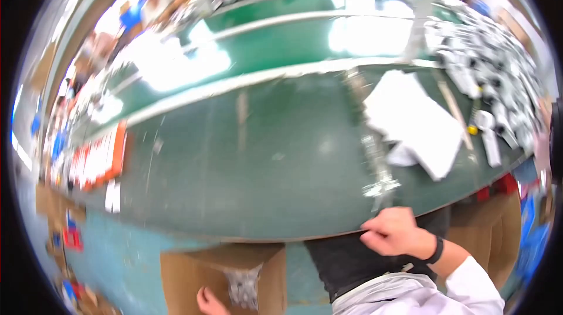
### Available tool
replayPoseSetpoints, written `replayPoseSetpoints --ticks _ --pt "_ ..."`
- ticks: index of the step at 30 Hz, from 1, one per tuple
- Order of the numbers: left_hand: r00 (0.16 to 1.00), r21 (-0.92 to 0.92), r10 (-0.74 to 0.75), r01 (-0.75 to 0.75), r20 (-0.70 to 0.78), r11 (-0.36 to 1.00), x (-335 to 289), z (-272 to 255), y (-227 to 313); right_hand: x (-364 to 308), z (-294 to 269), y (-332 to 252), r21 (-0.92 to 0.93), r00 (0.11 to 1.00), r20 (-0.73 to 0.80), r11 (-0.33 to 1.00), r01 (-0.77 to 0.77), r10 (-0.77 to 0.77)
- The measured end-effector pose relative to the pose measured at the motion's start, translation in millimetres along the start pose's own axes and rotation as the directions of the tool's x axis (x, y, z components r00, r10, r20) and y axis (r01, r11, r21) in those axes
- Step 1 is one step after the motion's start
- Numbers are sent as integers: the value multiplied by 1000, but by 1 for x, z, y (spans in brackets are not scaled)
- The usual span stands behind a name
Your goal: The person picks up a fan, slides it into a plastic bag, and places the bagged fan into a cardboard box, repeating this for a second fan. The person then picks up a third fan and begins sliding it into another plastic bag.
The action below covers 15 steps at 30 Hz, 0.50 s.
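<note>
My left hand (212,302) shows only in part at the lower edge, over an open cardboard box (179,277). Its visible fingers look slightly apart, with nothing seen in them. Inside the box lie grey-white pieces (243,289), too blurred to name. My right hand (392,231), with a black band on the wrist, is curled closed at the front edge of the dark green table (258,168). No object shows in its fingers. Beyond it, a crumpled white sheet or bag (413,121) lies on the tabletop.
Grey-white parts (492,57) are heaped at the right, with a yellow-ended tool (473,121) beside them. An orange-and-white box (99,157) sits at the table's left end. Another cardboard box (489,233) stands below on the right. Several people work across the green benches.
</note>
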State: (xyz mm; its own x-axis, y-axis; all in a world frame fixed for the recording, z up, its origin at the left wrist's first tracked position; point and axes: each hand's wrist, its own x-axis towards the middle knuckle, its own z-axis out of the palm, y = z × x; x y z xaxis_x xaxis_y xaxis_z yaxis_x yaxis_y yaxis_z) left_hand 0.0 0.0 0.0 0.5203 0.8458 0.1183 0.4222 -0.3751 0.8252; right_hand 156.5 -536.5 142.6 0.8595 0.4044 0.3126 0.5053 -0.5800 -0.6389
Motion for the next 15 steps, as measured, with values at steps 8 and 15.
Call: replayPoseSetpoints --ticks 8,15 --pt "753 -420 552 -398 359 816 -155 102 305 -94 -155 39 -184 861 -505 982 -35 -64" --pt "72 -697 880 -581 469 419 -269 193 459 -156 -267 124 -250 410 -905 642 -724 110"
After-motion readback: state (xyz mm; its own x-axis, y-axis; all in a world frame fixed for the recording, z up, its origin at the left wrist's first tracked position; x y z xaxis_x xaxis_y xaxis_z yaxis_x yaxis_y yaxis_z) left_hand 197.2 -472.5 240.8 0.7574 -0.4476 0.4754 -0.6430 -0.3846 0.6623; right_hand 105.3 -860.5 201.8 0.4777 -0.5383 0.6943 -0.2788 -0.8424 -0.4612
